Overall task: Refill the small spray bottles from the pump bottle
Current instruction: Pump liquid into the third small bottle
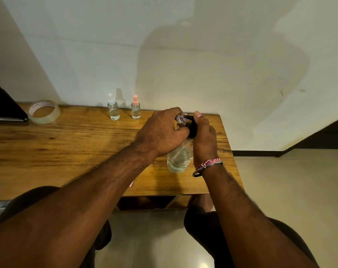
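At the far left of the wooden worktop lies a roll of clear tape, beside a dark flat object cut off by the frame edge. Further right, near the wall, stand 2 small spray bottles, upright and apart: one with a white cap and one with a pink cap. Both are capped and show clear contents, though the fill level is hard to read.

Toward the right end, the left hand curls around an uncapped small clear bottle, its threaded neck held right at the black pump head. The right hand wraps over that pump head, thumb raised. Below both hands stands the clear pump bottle on the worktop, with liquid in it.

The small bottle looks light, stiff and probably slick if wet, so a firm pinch around its body, just below the neck, suits it. The pump bottle seems heavier and stable on its base; pressing straight down on the head should keep it from tipping. The narrow neck leaves little margin, so spills are likely if the nozzle drifts.
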### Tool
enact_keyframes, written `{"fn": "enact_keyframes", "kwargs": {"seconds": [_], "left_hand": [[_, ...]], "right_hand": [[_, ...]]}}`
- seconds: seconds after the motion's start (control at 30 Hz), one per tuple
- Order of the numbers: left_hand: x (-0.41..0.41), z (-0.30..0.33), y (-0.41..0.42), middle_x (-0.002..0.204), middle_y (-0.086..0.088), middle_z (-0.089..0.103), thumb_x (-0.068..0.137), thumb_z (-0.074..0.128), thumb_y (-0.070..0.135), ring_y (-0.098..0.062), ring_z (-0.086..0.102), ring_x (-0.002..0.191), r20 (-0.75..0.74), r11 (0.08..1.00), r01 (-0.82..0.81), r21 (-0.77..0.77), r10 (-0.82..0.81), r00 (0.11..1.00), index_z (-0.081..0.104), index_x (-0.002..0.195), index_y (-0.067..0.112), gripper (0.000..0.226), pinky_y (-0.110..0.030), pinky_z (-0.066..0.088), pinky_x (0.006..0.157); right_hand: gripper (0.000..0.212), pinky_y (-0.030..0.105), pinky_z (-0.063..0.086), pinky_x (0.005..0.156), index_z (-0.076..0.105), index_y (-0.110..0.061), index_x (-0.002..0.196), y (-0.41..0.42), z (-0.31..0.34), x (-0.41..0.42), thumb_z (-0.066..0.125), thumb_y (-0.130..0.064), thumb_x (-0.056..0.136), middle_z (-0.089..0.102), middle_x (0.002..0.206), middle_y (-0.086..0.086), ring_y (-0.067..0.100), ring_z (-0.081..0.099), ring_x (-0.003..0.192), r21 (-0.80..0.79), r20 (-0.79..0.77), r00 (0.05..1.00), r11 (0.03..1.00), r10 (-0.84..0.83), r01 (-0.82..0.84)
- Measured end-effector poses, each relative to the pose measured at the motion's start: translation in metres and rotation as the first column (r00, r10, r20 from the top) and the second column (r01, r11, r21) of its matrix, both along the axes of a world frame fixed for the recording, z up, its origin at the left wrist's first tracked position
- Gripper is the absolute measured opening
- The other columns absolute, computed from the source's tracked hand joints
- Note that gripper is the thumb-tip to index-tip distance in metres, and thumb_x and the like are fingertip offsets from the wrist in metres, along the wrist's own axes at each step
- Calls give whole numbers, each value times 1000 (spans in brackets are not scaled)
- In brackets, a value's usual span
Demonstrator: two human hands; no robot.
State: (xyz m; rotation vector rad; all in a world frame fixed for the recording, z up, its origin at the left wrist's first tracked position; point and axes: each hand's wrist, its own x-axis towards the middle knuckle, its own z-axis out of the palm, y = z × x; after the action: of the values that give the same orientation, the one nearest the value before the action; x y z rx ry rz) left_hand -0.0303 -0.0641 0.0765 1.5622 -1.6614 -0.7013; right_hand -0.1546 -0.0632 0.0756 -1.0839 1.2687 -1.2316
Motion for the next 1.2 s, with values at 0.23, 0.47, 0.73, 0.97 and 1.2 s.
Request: {"fn": "enact_keyframes", "kwargs": {"seconds": [0.23, 0.47, 0.73, 0.97, 1.2], "left_hand": [[1, -1, 1, 77, 10, 67, 86, 72, 27, -12, 62, 65, 0, 1000, 12, 1, -12, 1000, 66, 90, 31, 9, -28, 47, 57], [1, 0, 0, 77, 8, 68, 88, 70, 28, -15, 65, 70, -31, 1000, 3, -1, -3, 1000, 65, 88, 29, 5, -35, 53, 59], [1, 0, -2, 82, 9, 71, 88, 69, 33, -14, 67, 75, -28, 1000, -11, 2, 11, 1000, 68, 95, 29, 8, -41, 59, 67], [0, 2, -1, 80, 9, 69, 87, 69, 32, -14, 66, 73, -15, 1000, -7, 7, 8, 1000, 66, 93, 30, 7, -40, 59, 65], [-1, 3, 0, 78, 9, 68, 87, 70, 30, -15, 65, 72, -6, 1000, 9, 4, -9, 1000, 65, 91, 30, 7, -40, 58, 64]], "right_hand": [[36, 19, 52, 65, 77, -23, 74, 1, -1, -2, 53, -43, 93, 75, 73, -6, 2, 68, 73, -19, 5, 1000, 1000, 2, -2], [38, 21, 54, 73, 80, -30, 79, 3, 0, 1, 51, -51, 91, 79, 85, -5, 6, 73, 86, -31, -4, 1000, 999, 28, -28], [42, 25, 54, 83, 81, -36, 83, 5, 3, 1, 45, -57, 93, 80, 93, -5, 9, 74, 96, -47, -9, 998, 997, 58, -58], [41, 28, 54, 84, 82, -35, 81, 5, 4, 0, 48, -57, 90, 80, 92, -2, 12, 74, 96, -22, 7, 999, 998, 54, -54], [37, 34, 54, 86, 82, -40, 76, 3, 0, 0, 49, -53, 89, 79, 84, -5, 10, 73, 90, -21, 7, 999, 999, 43, -43]]}}
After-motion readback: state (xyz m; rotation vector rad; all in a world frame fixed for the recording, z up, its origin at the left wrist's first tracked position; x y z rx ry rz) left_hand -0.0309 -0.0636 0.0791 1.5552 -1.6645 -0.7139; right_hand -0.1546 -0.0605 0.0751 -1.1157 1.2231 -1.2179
